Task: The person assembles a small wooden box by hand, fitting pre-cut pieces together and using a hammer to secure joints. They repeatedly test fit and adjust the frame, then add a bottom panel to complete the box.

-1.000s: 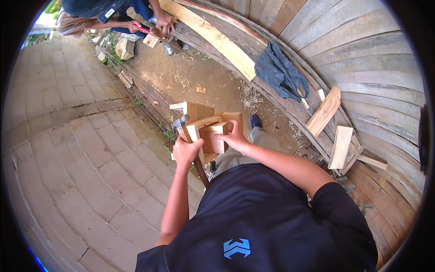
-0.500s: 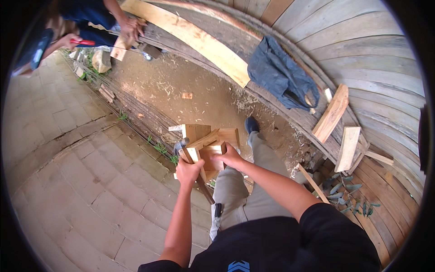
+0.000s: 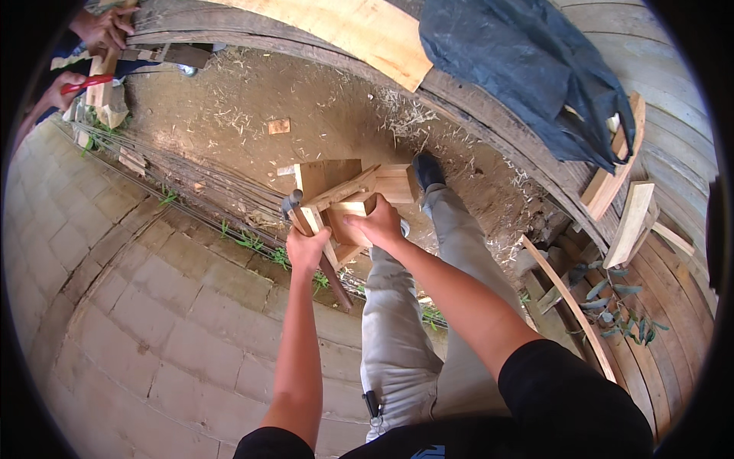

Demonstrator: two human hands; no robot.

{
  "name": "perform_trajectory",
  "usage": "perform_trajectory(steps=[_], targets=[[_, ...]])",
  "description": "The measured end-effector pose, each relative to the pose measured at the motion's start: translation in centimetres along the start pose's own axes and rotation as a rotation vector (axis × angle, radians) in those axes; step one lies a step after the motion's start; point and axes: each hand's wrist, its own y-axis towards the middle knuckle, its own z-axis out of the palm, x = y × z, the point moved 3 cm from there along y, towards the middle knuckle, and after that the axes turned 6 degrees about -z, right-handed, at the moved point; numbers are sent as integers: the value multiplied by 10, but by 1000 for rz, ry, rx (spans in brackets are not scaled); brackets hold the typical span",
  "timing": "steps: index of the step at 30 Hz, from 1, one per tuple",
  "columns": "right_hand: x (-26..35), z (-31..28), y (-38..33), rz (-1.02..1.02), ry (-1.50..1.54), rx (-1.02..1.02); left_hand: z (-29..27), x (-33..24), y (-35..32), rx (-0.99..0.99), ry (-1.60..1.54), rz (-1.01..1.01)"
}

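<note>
My left hand (image 3: 308, 249) is closed around a hammer, and its thumb side presses on a small wooden box-like frame. The hammer's dark metal head (image 3: 291, 201) sticks out above the fist, and its brown handle (image 3: 334, 283) slants down below. My right hand (image 3: 378, 222) grips the near right board of the wooden frame (image 3: 353, 222), thumb on the inside. The frame is made of pale boards joined at angles, held in front of my legs. Beyond it are another wooden panel (image 3: 329, 174) and an open wooden piece (image 3: 395, 183); whether these join the frame I cannot tell.
A dark plastic bag (image 3: 520, 69) and a long pale plank (image 3: 336, 30) lie on the weathered bench. Offcuts (image 3: 631, 222) lean at the right. Left of me is a paved floor (image 3: 191, 336). At upper left, another person's hands (image 3: 99, 30) hold wood and a red-handled tool (image 3: 88, 83).
My view has shifted, so the bag looks larger and the other person sits nearer the upper left edge. Both hands keep their hold on the frame and hammer, now higher in the picture.
</note>
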Motion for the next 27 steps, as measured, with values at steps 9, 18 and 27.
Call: perform_trajectory(steps=[9, 18, 27], targets=[[-33, 18, 27, 91, -122, -226, 52, 41, 96, 328, -250, 95], [-57, 54, 72, 83, -102, -225, 60, 65, 153, 465, -181, 18], [-37, 80, 90, 48, -202, -103, 34, 107, 177, 318, -499, -135]])
